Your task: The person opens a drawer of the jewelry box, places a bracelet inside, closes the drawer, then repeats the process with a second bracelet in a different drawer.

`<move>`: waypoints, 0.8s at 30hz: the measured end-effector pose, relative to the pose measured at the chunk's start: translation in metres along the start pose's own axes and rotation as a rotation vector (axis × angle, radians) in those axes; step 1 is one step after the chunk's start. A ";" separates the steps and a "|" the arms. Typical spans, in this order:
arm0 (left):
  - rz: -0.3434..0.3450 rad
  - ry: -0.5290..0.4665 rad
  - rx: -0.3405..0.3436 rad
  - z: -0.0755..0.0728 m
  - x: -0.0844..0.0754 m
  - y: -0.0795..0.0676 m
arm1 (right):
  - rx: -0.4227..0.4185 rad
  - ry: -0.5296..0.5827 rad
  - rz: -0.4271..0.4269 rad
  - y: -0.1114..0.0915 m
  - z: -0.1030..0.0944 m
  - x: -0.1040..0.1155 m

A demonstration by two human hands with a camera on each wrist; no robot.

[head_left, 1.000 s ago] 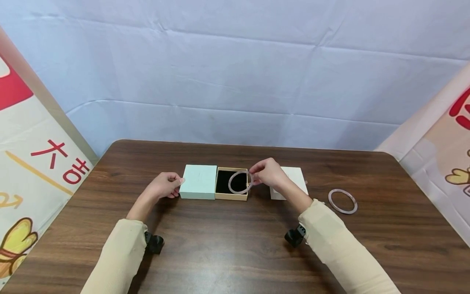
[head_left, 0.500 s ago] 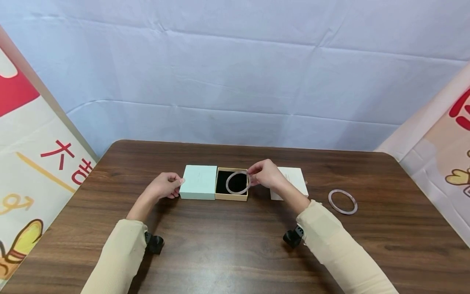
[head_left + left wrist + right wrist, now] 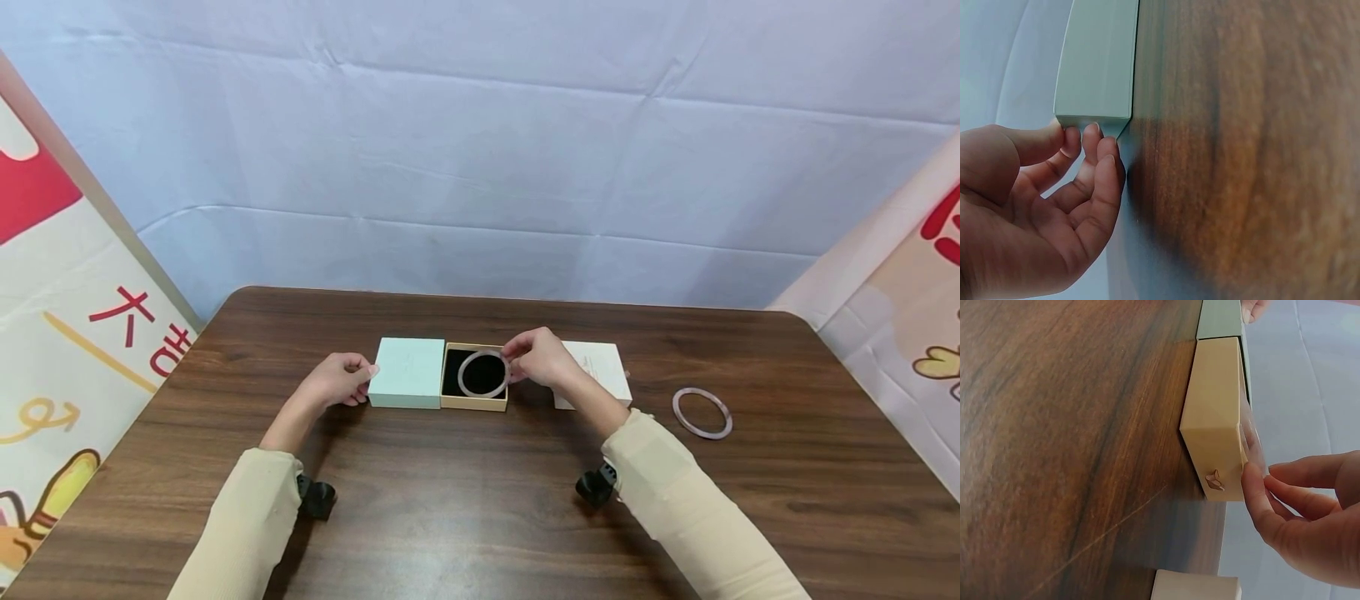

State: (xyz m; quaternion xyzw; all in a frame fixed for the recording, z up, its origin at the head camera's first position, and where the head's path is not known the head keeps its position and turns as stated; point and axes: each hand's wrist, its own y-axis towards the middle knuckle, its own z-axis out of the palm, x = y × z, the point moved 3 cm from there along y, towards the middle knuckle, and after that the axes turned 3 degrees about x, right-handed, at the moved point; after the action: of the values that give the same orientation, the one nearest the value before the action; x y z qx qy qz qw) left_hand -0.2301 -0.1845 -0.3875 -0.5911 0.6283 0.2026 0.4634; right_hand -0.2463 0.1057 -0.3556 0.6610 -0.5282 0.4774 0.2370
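A mint-green box sleeve (image 3: pixel 407 372) lies on the table with its cream drawer (image 3: pixel 474 403) slid out to the right, black padding inside. My left hand (image 3: pixel 339 380) holds the sleeve's left end; in the left wrist view the thumb sits at one edge and curled fingertips meet the end of the sleeve (image 3: pixel 1097 62). With thumb and fingers, my right hand (image 3: pixel 542 360) pinches the right side of a pale lilac bangle (image 3: pixel 461 377) over the drawer. In the right wrist view this bangle (image 3: pixel 1252 432) lies along the drawer's open top, near the ribbon tab (image 3: pixel 1214 480).
A white box (image 3: pixel 603 367) with faint lettering stands right of the drawer, partly behind my right hand. Farther right, a second lilac bangle (image 3: pixel 707 434) lies flat on the wooden table (image 3: pixel 450 517). A pale cloth (image 3: pixel 480 150) hangs behind the table's far edge.
My right hand has moved slightly left with the bangle, which now sits more fully over the drawer's padding. The left hand and the sleeve have stayed in place.
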 end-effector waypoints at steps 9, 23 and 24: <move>0.001 0.000 -0.003 0.000 0.001 0.000 | 0.014 0.010 -0.009 0.002 0.002 -0.001; 0.016 -0.008 -0.002 0.001 0.001 0.001 | 0.017 0.005 0.003 0.001 0.004 -0.001; 0.017 -0.007 -0.002 0.001 0.001 0.001 | 0.017 0.008 0.002 0.001 0.003 -0.001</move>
State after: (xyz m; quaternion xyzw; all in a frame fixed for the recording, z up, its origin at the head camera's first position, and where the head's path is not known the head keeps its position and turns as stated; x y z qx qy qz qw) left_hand -0.2311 -0.1842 -0.3892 -0.5855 0.6316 0.2094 0.4630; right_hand -0.2461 0.1030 -0.3581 0.6605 -0.5238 0.4848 0.2331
